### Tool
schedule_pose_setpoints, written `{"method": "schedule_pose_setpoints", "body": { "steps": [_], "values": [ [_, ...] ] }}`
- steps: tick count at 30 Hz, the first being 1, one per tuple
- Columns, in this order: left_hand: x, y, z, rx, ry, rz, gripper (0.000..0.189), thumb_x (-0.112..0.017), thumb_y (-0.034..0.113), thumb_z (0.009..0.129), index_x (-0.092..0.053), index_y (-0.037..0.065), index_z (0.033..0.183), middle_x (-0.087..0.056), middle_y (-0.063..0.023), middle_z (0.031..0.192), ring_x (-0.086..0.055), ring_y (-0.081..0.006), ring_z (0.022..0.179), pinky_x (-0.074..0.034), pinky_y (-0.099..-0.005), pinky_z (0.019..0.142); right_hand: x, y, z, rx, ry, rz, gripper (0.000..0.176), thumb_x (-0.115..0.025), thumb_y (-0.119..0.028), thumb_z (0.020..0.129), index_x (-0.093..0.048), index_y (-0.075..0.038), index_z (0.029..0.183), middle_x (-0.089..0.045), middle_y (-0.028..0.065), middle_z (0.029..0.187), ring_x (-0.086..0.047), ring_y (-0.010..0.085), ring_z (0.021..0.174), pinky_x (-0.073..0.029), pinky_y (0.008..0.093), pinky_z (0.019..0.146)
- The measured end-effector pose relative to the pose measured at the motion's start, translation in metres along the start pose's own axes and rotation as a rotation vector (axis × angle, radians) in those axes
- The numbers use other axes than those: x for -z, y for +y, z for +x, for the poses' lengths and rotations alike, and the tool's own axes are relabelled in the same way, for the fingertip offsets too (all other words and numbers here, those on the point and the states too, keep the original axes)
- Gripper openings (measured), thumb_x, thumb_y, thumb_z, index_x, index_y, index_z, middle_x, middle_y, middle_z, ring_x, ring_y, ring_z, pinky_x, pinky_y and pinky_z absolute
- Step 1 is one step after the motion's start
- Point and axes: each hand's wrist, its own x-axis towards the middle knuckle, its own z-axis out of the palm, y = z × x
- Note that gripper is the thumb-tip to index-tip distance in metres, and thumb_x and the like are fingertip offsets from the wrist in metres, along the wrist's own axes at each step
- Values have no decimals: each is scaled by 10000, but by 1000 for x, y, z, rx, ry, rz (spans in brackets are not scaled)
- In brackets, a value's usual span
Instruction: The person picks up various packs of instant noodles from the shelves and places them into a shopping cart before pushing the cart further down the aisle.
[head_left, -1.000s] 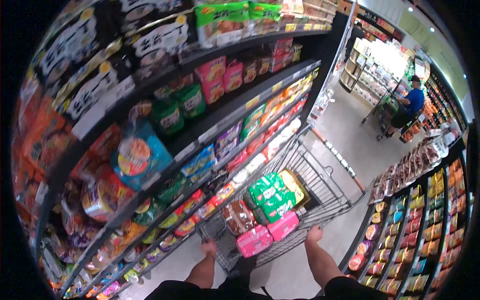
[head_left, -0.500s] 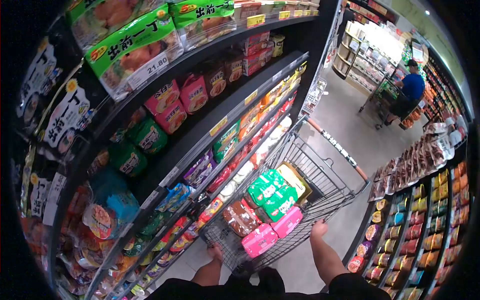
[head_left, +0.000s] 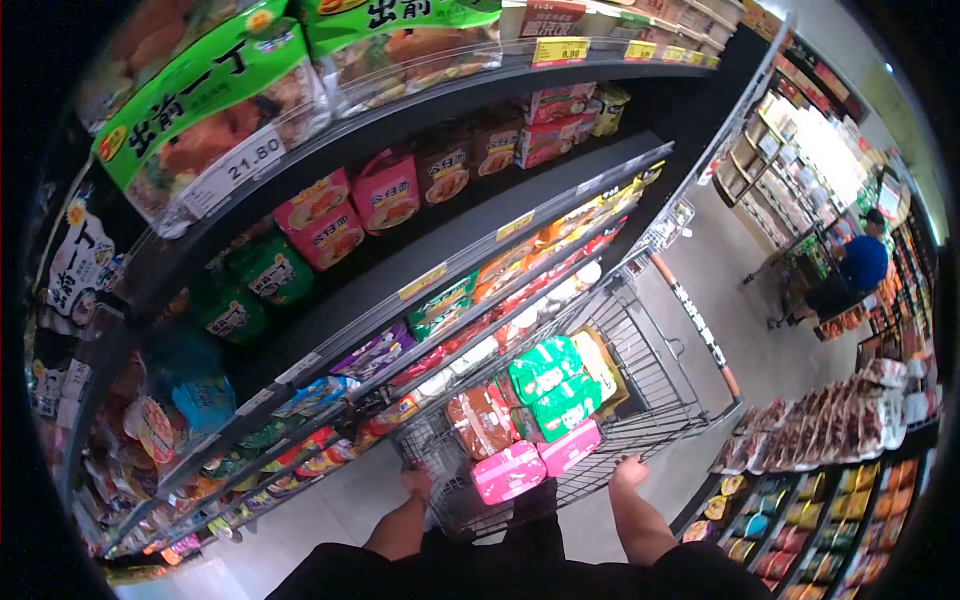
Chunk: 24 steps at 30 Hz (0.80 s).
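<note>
A wire shopping cart (head_left: 655, 412) stands before me at a slant, its handle (head_left: 695, 325) pointing away. My left hand (head_left: 415, 482) is closed on its near left end. On the rim of the near right side, the fingers of my right hand (head_left: 628, 472) are curled. Inside the cart lie green noodle multipacks (head_left: 566, 405), a brown pack (head_left: 482, 420) and pink packs (head_left: 508, 472). A yellowish box (head_left: 597, 368) sits behind the green ones, partly covered.
Shelves of instant noodles (head_left: 385, 190) rise close on the left, with a price rail (head_left: 430, 280) jutting out. To the right is a lower rack of packets (head_left: 820, 510) topped with bagged goods (head_left: 810, 430). Farther along the aisle, a person in blue (head_left: 862, 265) stands with another cart.
My view has turned, so the left shelf looms larger and the person in blue appears farther right and lower. Both hands stay at the cart, and its packs keep their arrangement.
</note>
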Motion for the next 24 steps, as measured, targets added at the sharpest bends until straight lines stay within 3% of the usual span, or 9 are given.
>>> {"method": "schedule_pose_setpoints", "body": {
  "steps": [4, 5, 7, 11, 13, 16, 19, 21, 24],
  "values": [
    [-48, 29, -10, 78, 49, 99, 301, -535, 401, 927, -564, 125, 1044, -635, -49, 947, -632, -200, 747, -504, -341, 452, -23, -26, 33, -54, 9, -53, 293, -483, -190, 895, -540, 93, 946, -654, 178, 762, -622, 249, 548, -483, 358, 458],
    [-42, -28, 21, 89, 60, 85, 301, -535, 401, 927, -564, 125, 1044, -635, -49, 947, -632, -200, 747, -504, -341, 452, -26, -35, 37, -43, -1, -47, 298, -481, -191, 900, -547, 96, 945, -658, 174, 769, -627, 247, 553, -489, 355, 460],
    [-75, -82, 64, -385, 49, 15, 283, -573, 359, 908, -567, 107, 1037, -625, -51, 1018, -623, -181, 784, -474, -338, 436, -36, -60, 50, -60, -31, -148, 296, -479, -192, 903, -561, 91, 930, -660, 173, 768, -631, 247, 559, -489, 356, 462],
    [-82, -33, 27, 212, -184, -531, 290, -566, 333, 905, -581, 58, 996, -647, -44, 931, -627, -175, 696, -456, -335, 421, -46, -57, 75, 12, -4, -112, 321, -466, -208, 890, -614, 75, 867, -665, 187, 762, -653, 274, 616, -511, 395, 536],
    [-95, 43, -22, -94, 16, 256, 322, -529, 356, 911, -618, 47, 922, -655, -46, 777, -635, -185, 608, -466, -340, 428, -44, -46, 91, 55, -17, -170, 334, -459, -216, 883, -621, 76, 863, -663, 200, 760, -655, 294, 633, -516, 415, 570],
    [-103, 52, -19, -8, 126, 340, 390, -496, 400, 923, -645, 51, 831, -638, -55, 646, -606, -181, 495, -460, -346, 418, -51, -33, 108, 94, 43, -501, 365, -446, -240, 877, -621, 79, 847, -641, 260, 743, -641, 361, 669, -506, 467, 666],
    [-101, 63, -27, -76, 127, 209, 440, -490, 423, 925, -658, 40, 788, -645, -72, 643, -608, -200, 480, -482, -356, 448, -45, -27, 100, -14, -148, -258, 394, -478, -305, 896, -559, 15, 1112, -650, 219, 829, -656, 300, 722, -499, 437, 615],
    [-85, -13, 42, -124, 202, 179, 464, -486, 438, 926, -660, 36, 772, -637, -79, 622, -615, -221, 495, -491, -367, 469, -34, -19, 112, -55, -250, -29, 443, -495, -323, 902, -511, -15, 1220, -651, 197, 869, -659, 274, 751, -493, 418, 597],
    [-67, 12, 21, -72, 139, 257, 445, -510, 428, 916, -660, 21, 820, -640, -114, 669, -634, -277, 569, -502, -404, 517, 20, -7, 185, -2, -755, -601, 485, -555, -357, 900, -485, -15, 1237, -643, 113, 937, -649, 251, 800, -539, 405, 629]
  ]
}}
